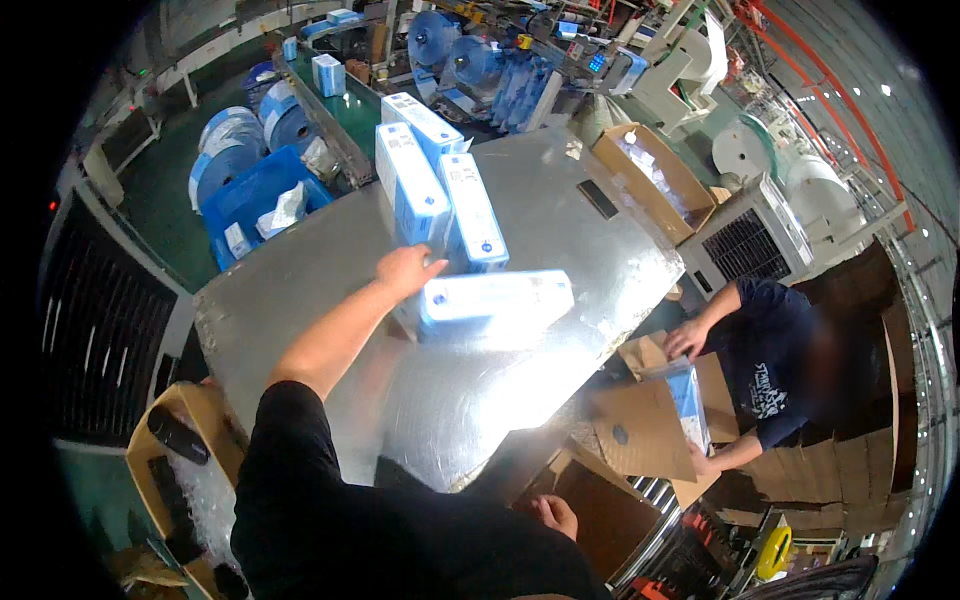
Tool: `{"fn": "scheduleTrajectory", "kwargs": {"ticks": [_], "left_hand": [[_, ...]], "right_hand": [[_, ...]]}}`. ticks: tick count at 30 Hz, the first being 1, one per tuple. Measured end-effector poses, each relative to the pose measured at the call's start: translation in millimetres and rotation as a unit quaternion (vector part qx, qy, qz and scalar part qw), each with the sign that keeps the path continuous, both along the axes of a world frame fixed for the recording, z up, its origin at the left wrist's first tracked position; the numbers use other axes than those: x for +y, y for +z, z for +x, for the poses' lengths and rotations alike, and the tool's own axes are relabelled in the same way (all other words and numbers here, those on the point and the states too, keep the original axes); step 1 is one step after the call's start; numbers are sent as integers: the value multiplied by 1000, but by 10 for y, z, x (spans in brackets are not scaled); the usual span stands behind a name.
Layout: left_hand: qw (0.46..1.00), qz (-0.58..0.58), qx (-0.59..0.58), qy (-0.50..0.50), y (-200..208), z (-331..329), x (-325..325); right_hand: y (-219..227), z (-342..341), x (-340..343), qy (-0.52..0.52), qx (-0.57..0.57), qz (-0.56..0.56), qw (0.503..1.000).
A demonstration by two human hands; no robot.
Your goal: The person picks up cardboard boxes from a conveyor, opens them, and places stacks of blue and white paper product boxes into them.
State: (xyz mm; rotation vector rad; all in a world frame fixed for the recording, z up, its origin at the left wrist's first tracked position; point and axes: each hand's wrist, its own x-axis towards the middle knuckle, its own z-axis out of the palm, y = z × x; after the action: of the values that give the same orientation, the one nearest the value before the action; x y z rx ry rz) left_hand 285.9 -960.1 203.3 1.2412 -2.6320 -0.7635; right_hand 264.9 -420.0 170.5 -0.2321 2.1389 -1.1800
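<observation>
My left hand [408, 270] reaches over the metal table [300, 310], thumb and fingers apart, at the near end of a blue-and-white pack [408, 180] standing on its narrow side. Against this one stand a second pack [425, 122] behind it and a third [474, 210] to its right. Closer to me, a slightly blurred pack [495, 300] stands crosswise, its left end beside my thumb. Low in the view, my right hand [557, 515] has curled fingers by an open brown carton [600, 505]; nothing shows in it.
At right a co-worker's hands [688, 338] hold a pack in another carton [650, 430]. A dark flat object [598, 199] lies on the table. Around it stand a blue bin [270, 205], a box of plastic scraps [655, 180] and a conveyor [320, 120] carrying more packs.
</observation>
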Motion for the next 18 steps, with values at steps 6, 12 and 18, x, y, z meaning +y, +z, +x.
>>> {"fn": "scheduleTrajectory", "kwargs": {"ticks": [6, 12, 18], "left_hand": [[993, -108, 33, -26, 176, -1024, -608], [966, -138, -37, -216, 52, -1238, -408], [943, -145, 16, -300, 175, -359, -459]], "right_hand": [[304, -225, -195, 18, 94, 118, 988], [378, -258, -673, 47, 111, 14, 993], [640, -683, -1567, 146, 292, -46, 944]]}}
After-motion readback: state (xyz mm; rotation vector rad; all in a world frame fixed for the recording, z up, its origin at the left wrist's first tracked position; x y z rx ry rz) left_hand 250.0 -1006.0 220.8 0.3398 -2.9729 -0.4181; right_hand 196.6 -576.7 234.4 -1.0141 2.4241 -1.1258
